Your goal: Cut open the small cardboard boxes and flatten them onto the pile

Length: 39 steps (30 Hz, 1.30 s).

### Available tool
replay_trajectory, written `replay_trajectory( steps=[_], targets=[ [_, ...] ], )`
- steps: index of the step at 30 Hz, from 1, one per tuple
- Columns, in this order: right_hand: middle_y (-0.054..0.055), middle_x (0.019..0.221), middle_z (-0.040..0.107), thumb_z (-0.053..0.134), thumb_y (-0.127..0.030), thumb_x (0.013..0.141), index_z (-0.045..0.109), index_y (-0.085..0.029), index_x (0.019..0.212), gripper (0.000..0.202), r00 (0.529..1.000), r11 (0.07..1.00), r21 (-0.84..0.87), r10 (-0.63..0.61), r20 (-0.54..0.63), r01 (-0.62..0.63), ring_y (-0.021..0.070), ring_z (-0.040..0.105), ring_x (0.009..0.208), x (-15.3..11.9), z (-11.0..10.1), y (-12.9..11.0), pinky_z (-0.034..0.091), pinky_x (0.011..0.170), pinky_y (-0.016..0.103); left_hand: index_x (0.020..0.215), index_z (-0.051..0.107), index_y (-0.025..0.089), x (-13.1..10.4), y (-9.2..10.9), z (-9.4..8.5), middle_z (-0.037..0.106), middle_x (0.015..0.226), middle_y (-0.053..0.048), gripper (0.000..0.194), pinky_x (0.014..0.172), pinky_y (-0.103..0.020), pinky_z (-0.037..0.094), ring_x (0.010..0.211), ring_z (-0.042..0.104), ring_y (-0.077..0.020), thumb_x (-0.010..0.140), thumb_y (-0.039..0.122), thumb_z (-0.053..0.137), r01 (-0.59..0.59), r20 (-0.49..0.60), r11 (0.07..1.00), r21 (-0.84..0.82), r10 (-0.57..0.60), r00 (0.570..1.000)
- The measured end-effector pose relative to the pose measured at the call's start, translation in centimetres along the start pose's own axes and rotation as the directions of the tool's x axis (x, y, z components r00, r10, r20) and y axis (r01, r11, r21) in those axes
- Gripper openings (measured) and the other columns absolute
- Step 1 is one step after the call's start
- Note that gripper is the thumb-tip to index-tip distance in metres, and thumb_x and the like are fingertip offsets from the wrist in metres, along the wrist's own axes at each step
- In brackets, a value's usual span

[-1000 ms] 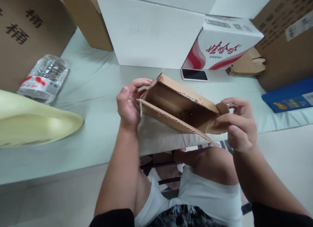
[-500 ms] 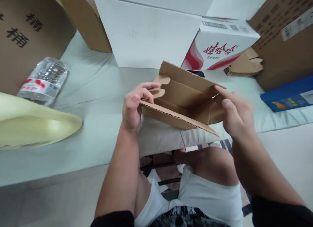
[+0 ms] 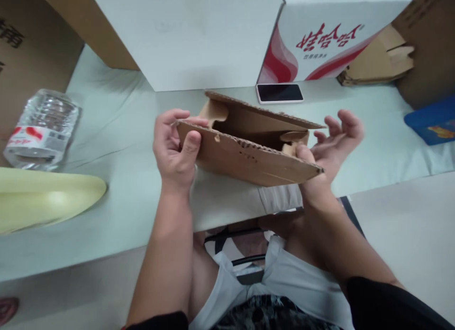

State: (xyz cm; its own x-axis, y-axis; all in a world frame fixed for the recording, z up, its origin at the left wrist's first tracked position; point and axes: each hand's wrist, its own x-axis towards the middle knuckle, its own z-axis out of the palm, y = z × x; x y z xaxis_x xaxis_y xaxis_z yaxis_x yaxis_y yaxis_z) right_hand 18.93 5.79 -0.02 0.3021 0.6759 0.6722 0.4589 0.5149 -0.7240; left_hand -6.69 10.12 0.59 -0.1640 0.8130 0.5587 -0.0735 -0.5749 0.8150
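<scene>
An open brown cardboard box (image 3: 245, 161) is tilted over the front of the pale green padded surface, its two long panels standing up and its end flaps folded partly inward. My left hand (image 3: 176, 147) grips its left end, thumb on the near panel and fingers behind the edge. At the right end, my right hand (image 3: 332, 147) touches the box by the small end flap (image 3: 293, 142) with one digit, while its other fingers are spread in the air. The box's bottom is in shadow.
Behind the box lies a phone (image 3: 280, 93), before a large white carton (image 3: 206, 41) and a red-and-white carton (image 3: 327, 43). Folded cardboard (image 3: 380, 59) and a blue package (image 3: 433, 123) are at right. A clear bottle (image 3: 42, 131) and a yellow rounded object (image 3: 50, 197) are at left.
The box has turned so its near panel faces me more, and its panels stand closer together. My right hand has moved from the far panel's edge to the right end flap. The view has shifted.
</scene>
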Motion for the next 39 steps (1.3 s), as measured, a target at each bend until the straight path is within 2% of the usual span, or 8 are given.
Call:
replay_trajectory(
  steps=[5,12,18,23,26,29,33,39],
  targets=[
    [0.009,0.133,0.062,0.057,-0.059,0.093,0.054,-0.033,0.135,0.049,0.961,0.983,0.115,0.109,0.253,-0.141,0.0296,0.062,0.126,-0.5,0.1,1.4,0.052,0.108,0.054,0.120,0.068,0.026,-0.1,-1.0,0.3,0.080,0.106,-0.003,0.045,0.102,-0.038,0.059,0.107,0.077,-0.0217,0.084,0.049,0.084,-0.026,-0.048,0.992,0.122,0.033,0.998],
    [0.007,0.123,0.068,0.039,-0.055,0.102,0.073,-0.025,0.096,0.046,0.967,0.962,0.242,0.068,0.247,-0.130,0.0286,0.064,0.122,-0.9,-0.6,1.0,0.049,0.113,0.056,0.119,0.079,0.025,-0.2,-1.4,-0.8,0.071,0.140,-0.005,0.037,0.121,-0.046,0.048,0.134,0.065,-0.0263,0.084,0.038,0.079,-0.167,0.036,0.941,0.294,0.164,0.986],
    [0.009,0.143,0.060,0.035,-0.071,0.098,0.059,-0.030,0.133,0.060,0.958,0.955,0.188,0.189,0.217,-0.231,0.0298,0.061,0.132,-1.1,-0.5,2.6,0.051,0.112,0.054,0.101,0.086,0.026,-0.2,-0.8,-1.0,0.082,0.113,0.000,0.025,0.111,-0.051,0.054,0.110,0.074,-0.0242,0.087,0.021,0.066,-0.140,0.090,0.934,0.328,0.116,0.989],
    [0.015,0.134,0.070,0.033,-0.078,0.095,0.056,-0.024,0.135,0.071,0.762,0.792,0.108,0.528,0.374,-0.602,0.0265,0.071,0.115,-1.3,0.4,4.5,0.058,0.101,0.050,0.094,0.085,0.027,0.9,-2.5,-3.2,0.082,0.107,0.007,0.026,0.124,-0.053,0.042,0.119,0.070,-0.0251,0.087,0.022,0.060,-0.043,-0.138,0.990,0.136,0.062,0.989],
    [0.015,0.139,0.071,0.034,-0.083,0.093,0.057,-0.023,0.140,0.080,0.742,0.784,0.196,0.429,0.515,-0.589,0.0281,0.068,0.128,-1.2,0.9,3.8,0.054,0.112,0.053,0.088,0.081,0.027,1.1,-3.4,-4.6,0.082,0.101,0.010,0.020,0.123,-0.050,0.044,0.123,0.067,-0.0254,0.082,0.030,0.062,0.114,-0.294,0.993,0.001,-0.109,0.950],
    [0.009,0.156,0.060,0.037,-0.079,0.096,0.062,-0.026,0.141,0.073,0.834,0.891,0.277,0.174,0.524,-0.360,0.0282,0.051,0.152,-0.5,0.7,2.1,0.038,0.129,0.054,0.088,0.075,0.028,0.1,-3.8,-5.1,0.081,0.090,0.009,0.023,0.102,-0.044,0.059,0.111,0.072,-0.0250,0.085,0.049,0.065,0.425,-0.159,0.897,-0.123,-0.440,0.884],
    [0.005,0.168,0.047,0.049,-0.068,0.100,0.067,-0.031,0.138,0.056,0.821,0.954,0.249,-0.007,0.570,-0.165,0.0285,0.038,0.161,0.5,0.0,0.5,0.029,0.135,0.054,0.099,0.075,0.022,-2.0,-3.2,-3.6,0.079,0.083,-0.007,0.067,0.077,-0.044,0.065,0.093,0.077,-0.0316,0.088,0.082,0.047,0.714,0.270,0.700,-0.018,-0.684,0.677],
    [0.010,0.162,0.054,0.051,-0.064,0.101,0.066,-0.029,0.139,0.054,0.858,0.971,0.155,0.078,0.507,-0.180,0.0297,0.047,0.155,0.4,0.0,1.0,0.035,0.131,0.056,0.117,0.073,0.018,-3.3,-1.5,-0.7,0.079,0.101,-0.016,0.068,0.059,-0.038,0.061,0.089,0.076,-0.0329,0.082,0.075,0.061,0.870,0.145,0.439,0.226,-0.898,0.416]
  ],
)
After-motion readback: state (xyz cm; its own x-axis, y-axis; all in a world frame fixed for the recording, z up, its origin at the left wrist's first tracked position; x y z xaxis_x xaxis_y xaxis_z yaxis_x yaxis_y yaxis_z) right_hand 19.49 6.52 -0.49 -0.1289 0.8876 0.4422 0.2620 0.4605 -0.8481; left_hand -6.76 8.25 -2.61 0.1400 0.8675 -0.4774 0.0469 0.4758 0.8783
